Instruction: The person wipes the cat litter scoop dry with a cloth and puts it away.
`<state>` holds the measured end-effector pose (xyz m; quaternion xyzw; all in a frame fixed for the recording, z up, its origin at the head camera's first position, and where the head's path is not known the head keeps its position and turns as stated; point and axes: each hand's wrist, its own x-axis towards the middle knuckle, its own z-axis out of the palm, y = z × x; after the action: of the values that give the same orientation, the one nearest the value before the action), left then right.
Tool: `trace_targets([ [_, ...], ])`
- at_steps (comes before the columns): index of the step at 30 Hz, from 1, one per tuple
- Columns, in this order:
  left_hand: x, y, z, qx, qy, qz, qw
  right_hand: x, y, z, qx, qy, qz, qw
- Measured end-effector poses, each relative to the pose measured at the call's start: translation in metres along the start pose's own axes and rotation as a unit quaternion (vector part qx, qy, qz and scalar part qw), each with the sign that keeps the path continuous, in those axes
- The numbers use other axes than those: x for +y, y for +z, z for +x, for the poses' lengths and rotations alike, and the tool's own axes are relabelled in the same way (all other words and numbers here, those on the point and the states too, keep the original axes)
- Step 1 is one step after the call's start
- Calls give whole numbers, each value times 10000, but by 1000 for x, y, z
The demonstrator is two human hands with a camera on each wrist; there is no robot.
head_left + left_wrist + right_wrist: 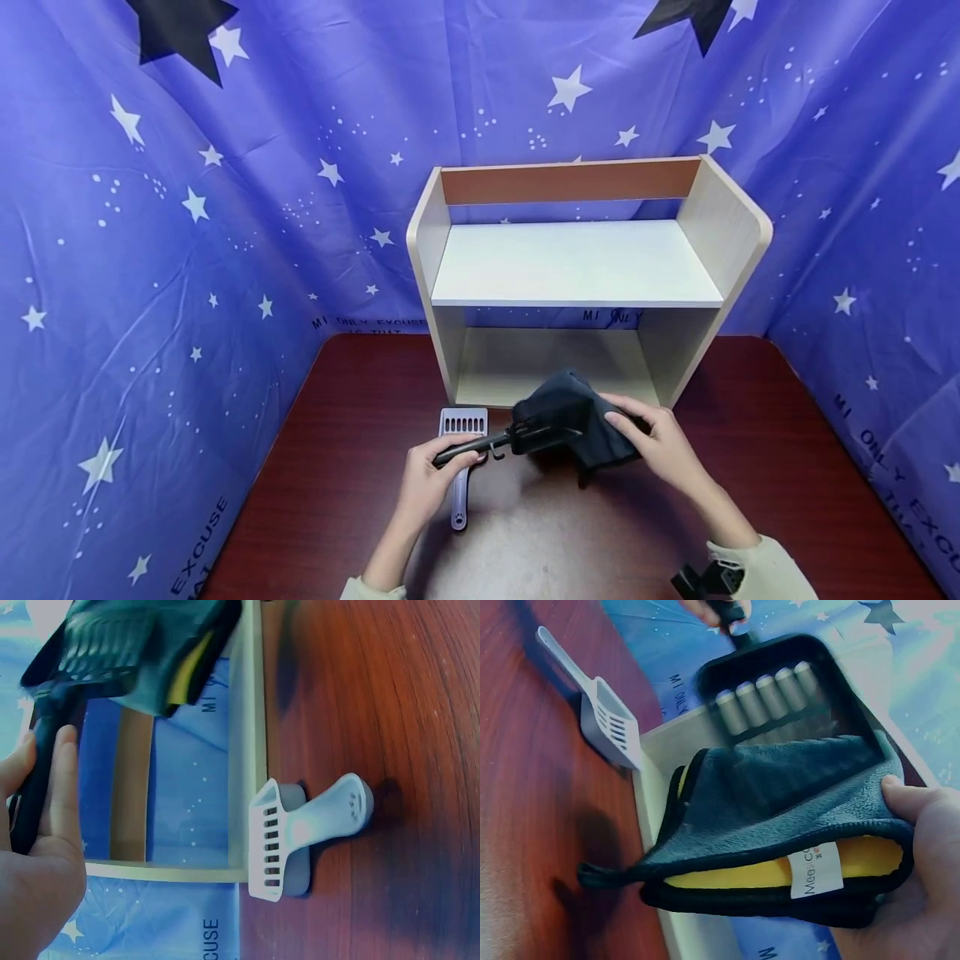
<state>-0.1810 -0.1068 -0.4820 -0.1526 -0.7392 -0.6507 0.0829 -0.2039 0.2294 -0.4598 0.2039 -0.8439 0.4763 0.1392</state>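
My left hand [427, 479] grips the handle of a black slotted litter scoop [474, 448], held over the table in front of the shelf. The scoop's slotted head [859, 712] lies against a dark grey-green cleaning cloth [780, 791] with a yellow inner side, black edging, a hanging loop and a white tag. With thumb and fingers, my right hand [663, 442] holds the folded cloth from the right. In the right wrist view, the far end of the scoop head overlaps the cloth. Beside my left hand, a pale grey litter scoop [322, 821] rests on the table.
A two-tier light wood shelf [577, 262] stands at the back of the dark red wooden table [367, 383]. Blue curtains [240, 208] with stars enclose the back and both sides. My left fingers partly cover the pale scoop in the head view.
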Motion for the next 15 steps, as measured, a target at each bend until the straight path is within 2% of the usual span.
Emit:
trace_targets([
  [5, 3, -2, 2, 93, -88, -255, 9996, 7, 4, -6, -16, 310, 319, 9990],
  [9, 5, -1, 1, 168, -202, -485, 9985, 12, 7, -8, 132, 523, 592, 9968],
  [15, 8, 7, 2, 619, -67, -1219, 9906, 9, 11, -7, 425, 880, 1162, 9884],
])
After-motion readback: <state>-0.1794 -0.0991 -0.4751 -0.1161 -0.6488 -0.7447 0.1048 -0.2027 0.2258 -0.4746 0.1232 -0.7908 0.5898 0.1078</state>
